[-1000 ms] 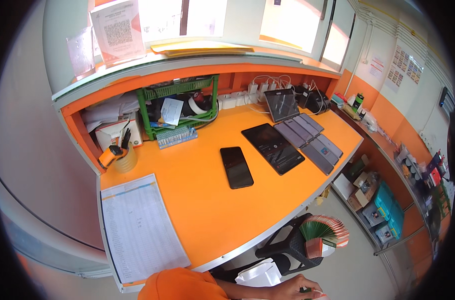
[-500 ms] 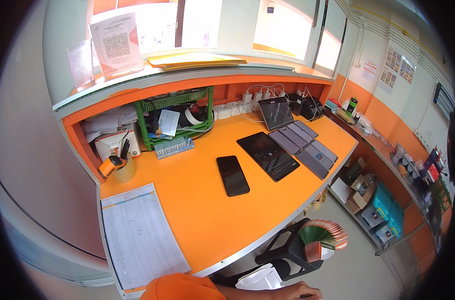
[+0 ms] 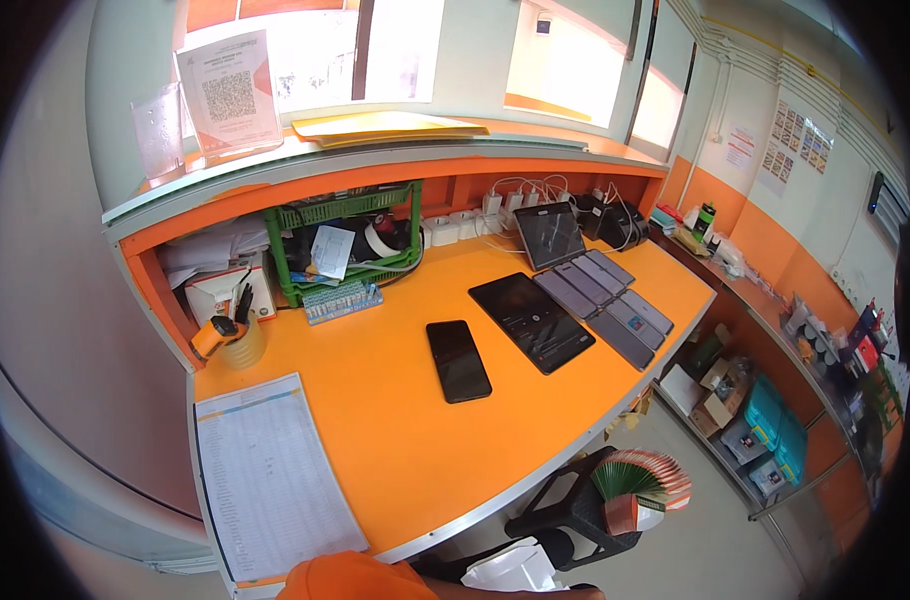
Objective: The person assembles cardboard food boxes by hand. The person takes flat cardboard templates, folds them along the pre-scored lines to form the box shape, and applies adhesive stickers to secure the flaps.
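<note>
My left arm, in an orange sleeve [image 3: 347, 578], reaches in from the lower edge and runs toward the right. Only a sliver of my left hand [image 3: 581, 593] shows at the picture's bottom, so its fingers are hidden. A white folded, box-like thing [image 3: 515, 568] lies just above that forearm, and I cannot tell whether the hand touches it. My right hand is out of sight. On the orange desk [image 3: 380, 440] lie a black phone [image 3: 459, 361], a dark tablet [image 3: 533, 322] and several grey phones [image 3: 620, 335]. A printed sheet [image 3: 275, 480] rests at the desk's near left.
A propped tablet [image 3: 551, 236], a green basket rack [image 3: 345, 215] and a pen cup [image 3: 243, 347] stand along the desk's back and left. A black stool [image 3: 565, 515] holding fanned-out booklets [image 3: 640, 480] is below the front edge. Shelves with teal-lidded boxes [image 3: 775, 420] stand right.
My left hand has dropped almost out of the picture at the bottom. The view has shifted slightly, so the desk things sit a little farther left and lower.
</note>
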`<state>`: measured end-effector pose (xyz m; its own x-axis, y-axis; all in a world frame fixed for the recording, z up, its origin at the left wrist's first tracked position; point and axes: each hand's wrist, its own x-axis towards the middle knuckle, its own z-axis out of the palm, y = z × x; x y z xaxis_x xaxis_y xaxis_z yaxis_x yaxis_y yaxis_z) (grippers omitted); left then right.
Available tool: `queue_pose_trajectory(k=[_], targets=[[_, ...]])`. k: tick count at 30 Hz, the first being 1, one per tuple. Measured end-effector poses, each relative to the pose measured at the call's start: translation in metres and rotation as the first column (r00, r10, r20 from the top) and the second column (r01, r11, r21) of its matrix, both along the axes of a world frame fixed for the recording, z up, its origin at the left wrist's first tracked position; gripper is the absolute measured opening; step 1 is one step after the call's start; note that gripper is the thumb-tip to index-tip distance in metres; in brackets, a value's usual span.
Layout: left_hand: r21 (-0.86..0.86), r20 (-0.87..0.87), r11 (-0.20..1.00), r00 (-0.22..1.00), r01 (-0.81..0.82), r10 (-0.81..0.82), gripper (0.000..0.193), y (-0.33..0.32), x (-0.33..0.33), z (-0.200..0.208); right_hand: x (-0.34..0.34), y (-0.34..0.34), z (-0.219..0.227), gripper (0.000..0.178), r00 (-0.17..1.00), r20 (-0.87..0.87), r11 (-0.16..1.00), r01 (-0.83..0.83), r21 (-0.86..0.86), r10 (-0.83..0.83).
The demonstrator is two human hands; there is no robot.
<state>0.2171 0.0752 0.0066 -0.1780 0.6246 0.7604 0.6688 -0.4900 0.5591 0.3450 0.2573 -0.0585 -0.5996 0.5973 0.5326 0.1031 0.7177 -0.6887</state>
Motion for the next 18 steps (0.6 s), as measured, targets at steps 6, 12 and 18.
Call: queue_pose_trajectory(k=[6,12,18], targets=[[-0.071,0.330,0.997,0.943,-0.034,0.056,0.025,0.018,0.008,-0.033,0.000,-0.009,-0.004,0.057,0.999,0.004,0.996,0.039,-0.075,-0.039],[-0.511,0.646,0.804,0.752,0.304,0.127,0.029,0.003,-0.025,-0.008,-0.041,-0.004,0.023,0.036,0.998,-0.059,0.990,0.012,-0.141,-0.021],[-0.498,0.683,0.854,0.537,-0.154,0.495,0.028,0.002,-0.059,-0.047,-0.057,-0.016,0.071,0.034,0.993,-0.050,0.929,-0.121,-0.350,0.111]])
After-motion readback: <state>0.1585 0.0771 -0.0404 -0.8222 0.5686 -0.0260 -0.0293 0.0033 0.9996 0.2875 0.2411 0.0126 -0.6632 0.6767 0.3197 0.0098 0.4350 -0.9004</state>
